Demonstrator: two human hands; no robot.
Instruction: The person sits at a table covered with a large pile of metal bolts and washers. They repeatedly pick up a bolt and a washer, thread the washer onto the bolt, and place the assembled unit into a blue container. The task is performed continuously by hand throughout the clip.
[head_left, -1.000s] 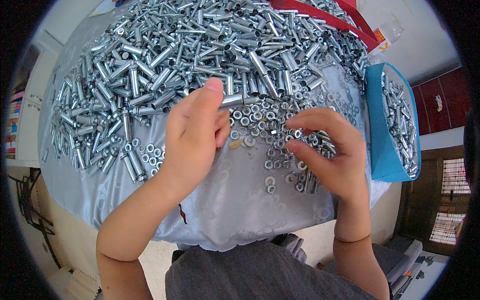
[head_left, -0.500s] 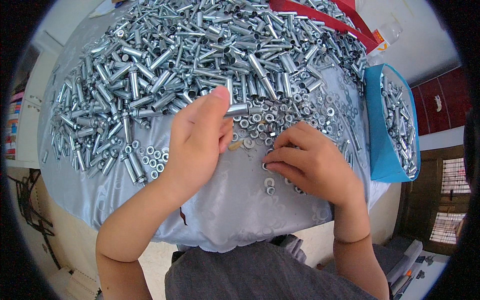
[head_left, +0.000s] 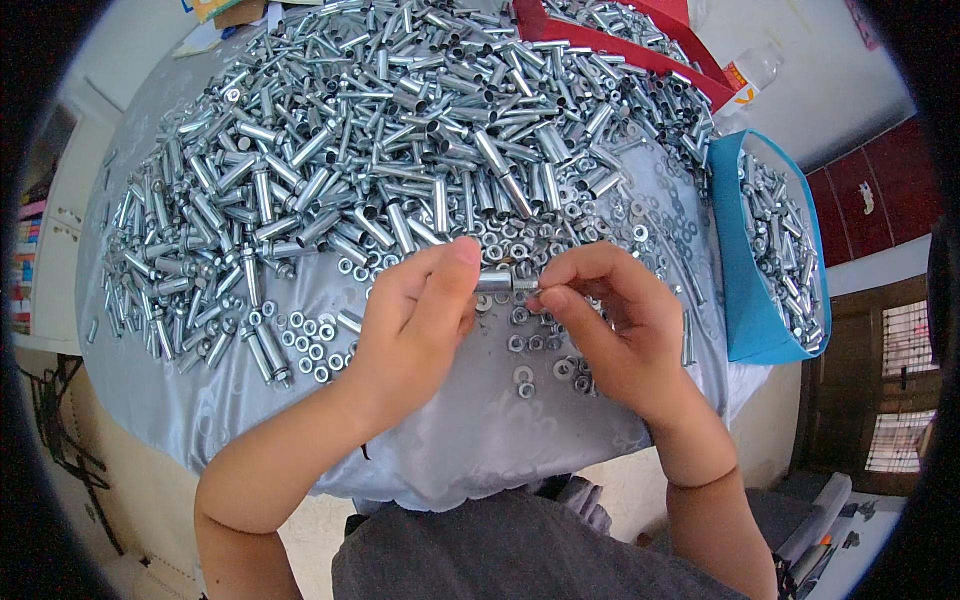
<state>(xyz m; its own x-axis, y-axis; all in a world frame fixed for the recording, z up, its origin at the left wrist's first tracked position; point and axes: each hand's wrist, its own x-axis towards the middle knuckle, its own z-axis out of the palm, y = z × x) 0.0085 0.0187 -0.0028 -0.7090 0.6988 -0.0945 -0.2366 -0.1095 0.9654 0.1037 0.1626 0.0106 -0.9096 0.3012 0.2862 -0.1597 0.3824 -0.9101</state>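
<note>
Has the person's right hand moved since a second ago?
Yes. The right hand has drawn left, away from the blue bin, to meet the left hand at a small silver metal sleeve.

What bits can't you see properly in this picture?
Head view:
- Most of the small silver metal sleeve: covered by the left hand.
- What the right hand pinches: too small, behind fingertips.
- Blue plastic bin: inside partly hidden by its wall.
- Red tray: cut by the top edge.

Short silver metal sleeve (head_left: 494,281), lying level, pinched at its left end, small silver nut (head_left: 527,287) at its right end, both raised just above loose nuts (head_left: 530,345)
</note>
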